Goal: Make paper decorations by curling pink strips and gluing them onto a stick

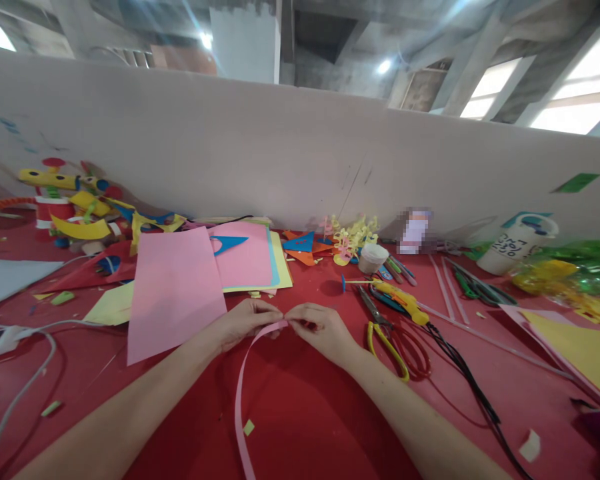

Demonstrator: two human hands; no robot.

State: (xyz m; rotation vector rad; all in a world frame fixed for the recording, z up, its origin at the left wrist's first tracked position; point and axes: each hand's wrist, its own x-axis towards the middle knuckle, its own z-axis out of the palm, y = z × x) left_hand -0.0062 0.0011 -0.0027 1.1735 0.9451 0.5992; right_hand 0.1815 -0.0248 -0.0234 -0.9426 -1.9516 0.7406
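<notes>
Left hand (247, 321) and right hand (327, 330) close together, fingers (266, 307) of both pinching a pink strip (239, 400), red table (325, 413) below

The red tabletop (330, 420) is bounded by a pale partition panel (260, 147); beyond it, concrete beams (480, 47) are lit by lamps (384, 66) and bright windows (580, 100).
</notes>
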